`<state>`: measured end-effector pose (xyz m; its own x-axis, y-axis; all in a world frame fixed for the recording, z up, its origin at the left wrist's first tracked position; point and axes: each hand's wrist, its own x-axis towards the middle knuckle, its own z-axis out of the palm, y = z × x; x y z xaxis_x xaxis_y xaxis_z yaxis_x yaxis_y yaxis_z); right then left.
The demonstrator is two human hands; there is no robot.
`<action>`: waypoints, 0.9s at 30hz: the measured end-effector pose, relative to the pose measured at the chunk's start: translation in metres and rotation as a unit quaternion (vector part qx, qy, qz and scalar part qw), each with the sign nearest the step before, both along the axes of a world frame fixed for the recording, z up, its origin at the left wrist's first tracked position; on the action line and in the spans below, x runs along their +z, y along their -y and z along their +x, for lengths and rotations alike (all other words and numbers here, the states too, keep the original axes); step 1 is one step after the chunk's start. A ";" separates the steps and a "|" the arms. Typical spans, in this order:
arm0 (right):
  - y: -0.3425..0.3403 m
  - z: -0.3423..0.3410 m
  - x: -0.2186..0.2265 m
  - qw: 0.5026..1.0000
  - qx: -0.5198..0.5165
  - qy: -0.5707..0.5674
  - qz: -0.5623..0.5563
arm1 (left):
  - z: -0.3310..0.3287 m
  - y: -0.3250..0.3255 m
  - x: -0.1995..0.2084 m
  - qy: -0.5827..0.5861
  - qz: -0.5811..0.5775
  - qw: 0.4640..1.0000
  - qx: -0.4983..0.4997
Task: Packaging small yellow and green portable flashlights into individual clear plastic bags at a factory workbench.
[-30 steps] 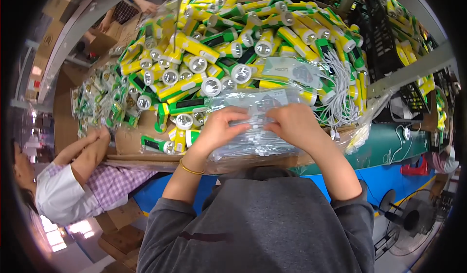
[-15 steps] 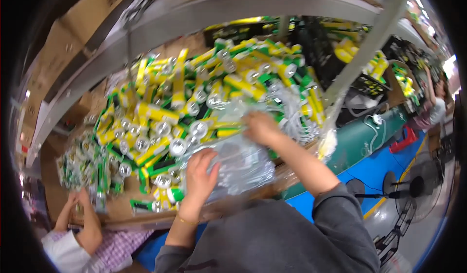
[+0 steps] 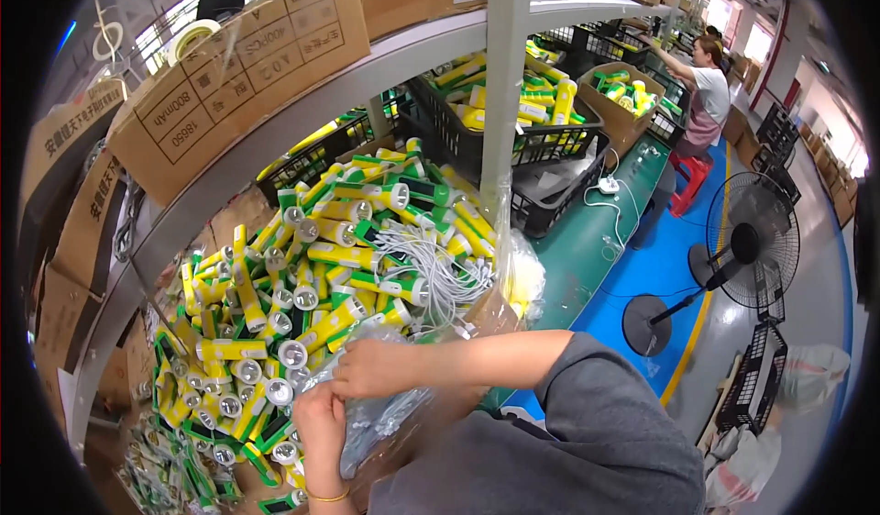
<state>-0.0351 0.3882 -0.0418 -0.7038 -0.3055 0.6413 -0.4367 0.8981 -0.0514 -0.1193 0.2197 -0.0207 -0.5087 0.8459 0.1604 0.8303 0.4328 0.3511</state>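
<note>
My left hand (image 3: 319, 423) and my right hand (image 3: 378, 368) meet at the fingertips over a pile of clear plastic bags (image 3: 390, 414) at the table's front edge. Both have their fingers closed, pinching thin clear film at the bags; the exact grip is partly hidden. Just beyond them lies a big heap of yellow and green flashlights (image 3: 293, 354) with round clear lenses. A bundle of white cables (image 3: 440, 272) rests on the heap, past my right hand.
A grey post (image 3: 502, 84) rises from the table's right part. Behind it, black crates (image 3: 541, 153) hold more flashlights. Cardboard boxes (image 3: 243, 75) line the shelf above. To the right are a green bench top (image 3: 587, 249), a black fan (image 3: 744, 240) and a person (image 3: 706, 102) by a red stool (image 3: 692, 185).
The view has swung to the right. My hands, apart before with the left one spread, have come together over the bags. The other person's hands at the left have left the view.
</note>
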 end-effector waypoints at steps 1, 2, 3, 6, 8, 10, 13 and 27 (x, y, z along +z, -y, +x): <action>0.001 0.003 0.000 0.999 0.013 0.029 0.024 | 0.000 0.002 0.001 0.065 -0.004 0.998 -0.014; -0.001 0.007 0.004 0.999 0.017 0.033 0.020 | 0.002 0.008 0.003 0.069 -0.008 0.998 -0.011; -0.014 0.012 0.011 0.997 -0.009 0.044 0.059 | 0.002 0.014 0.005 0.034 -0.009 0.999 -0.021; -0.061 0.027 0.027 0.997 -0.047 -0.008 0.057 | -0.003 0.034 0.003 -0.010 -0.009 1.000 -0.019; -0.048 0.028 0.022 0.999 -0.040 0.005 0.025 | 0.009 0.033 0.006 -0.064 0.072 0.995 -0.024; -0.030 0.030 0.021 1.000 -0.016 0.023 -0.011 | 0.023 0.026 0.007 0.003 0.112 0.994 -0.022; -0.011 0.031 0.027 0.984 -0.057 0.066 -0.153 | 0.022 0.019 0.007 0.040 0.177 0.983 -0.041; 0.011 0.021 0.049 0.915 -0.004 0.178 -0.361 | -0.001 0.039 -0.005 0.154 0.267 0.946 0.098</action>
